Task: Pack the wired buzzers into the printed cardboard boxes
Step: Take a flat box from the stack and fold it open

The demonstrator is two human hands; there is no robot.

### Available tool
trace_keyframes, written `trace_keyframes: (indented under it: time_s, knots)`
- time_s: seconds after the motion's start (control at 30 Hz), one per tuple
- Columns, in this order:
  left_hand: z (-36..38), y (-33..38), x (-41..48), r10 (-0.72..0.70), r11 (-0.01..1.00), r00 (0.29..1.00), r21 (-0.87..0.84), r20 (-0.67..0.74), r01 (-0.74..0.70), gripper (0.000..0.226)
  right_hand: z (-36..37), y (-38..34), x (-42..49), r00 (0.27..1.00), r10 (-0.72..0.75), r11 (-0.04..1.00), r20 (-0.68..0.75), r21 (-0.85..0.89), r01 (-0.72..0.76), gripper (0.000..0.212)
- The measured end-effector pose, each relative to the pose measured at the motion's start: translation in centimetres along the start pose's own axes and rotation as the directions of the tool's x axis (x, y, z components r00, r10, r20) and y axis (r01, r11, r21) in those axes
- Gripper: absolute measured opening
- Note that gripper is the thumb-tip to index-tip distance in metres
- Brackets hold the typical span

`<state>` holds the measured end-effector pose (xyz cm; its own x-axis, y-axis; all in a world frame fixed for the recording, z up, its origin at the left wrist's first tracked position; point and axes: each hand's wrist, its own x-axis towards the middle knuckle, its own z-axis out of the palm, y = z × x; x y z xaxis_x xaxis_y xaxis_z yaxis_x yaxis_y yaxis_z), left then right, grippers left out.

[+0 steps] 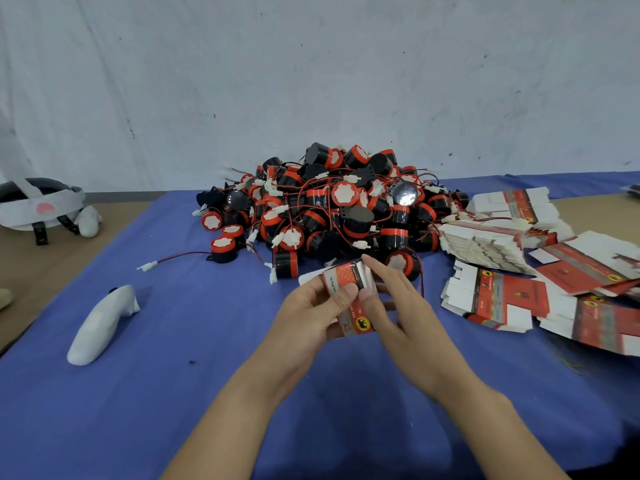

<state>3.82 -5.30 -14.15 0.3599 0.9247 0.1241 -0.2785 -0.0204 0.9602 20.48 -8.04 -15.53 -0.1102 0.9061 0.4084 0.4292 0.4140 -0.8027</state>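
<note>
Blue cloth (173,393) over brown table top (31,271), which shows at the left edge; open cloth lower left and along the bottom. Upper left, grey-white headset (41,206). Mid-left, smooth white controller (104,323) lying flat. Upper centre, buzzer heap (329,206): black-red cylinders, thin wires, white plugs. Centre, just before the heap, left hand (311,317) grips glossy red-white printed box (346,289); right hand (398,306) pinches its other side. Right, flat printed cartons (502,299) fanned out to the frame edge.

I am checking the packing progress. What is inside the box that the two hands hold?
Only the box's printed outside shows. The left hand and right hand hold it; walls and fingers cover the inside, so whether anything is packed in it cannot be seen.
</note>
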Motion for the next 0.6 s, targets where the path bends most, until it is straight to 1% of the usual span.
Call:
trace_keyframes:
  time_s: [0.07,0.2,0.33,0.43,0.6]
  knots:
    - [-0.08,-0.37,0.07,0.032,0.996,0.999,0.089,-0.012,-0.031,0.026,0.14,0.02,0.11,1.000,0.029,0.999,0.001,0.045,-0.029,0.056]
    - [-0.28,-0.65,0.15,0.054,0.983,0.998,0.177,-0.043,-0.046,0.024,-0.06,0.20,0.39,0.998,0.050,0.992,0.032,0.118,-0.053,0.066]
    - [-0.19,-0.75,0.15,0.063,0.973,0.997,0.223,-0.048,-0.050,0.025,-0.13,0.37,0.44,0.997,0.045,0.989,0.059,0.141,-0.053,0.071]
    - [-0.12,-0.80,0.08,0.081,0.965,0.996,0.252,-0.043,-0.067,0.025,-0.01,0.44,0.46,0.997,0.041,0.984,0.064,0.169,-0.051,0.068]
    - [-0.16,-0.49,-0.04,0.099,0.966,0.994,0.243,-0.045,-0.085,0.022,0.22,0.32,0.47,0.998,0.038,0.972,0.052,0.228,-0.049,0.066]
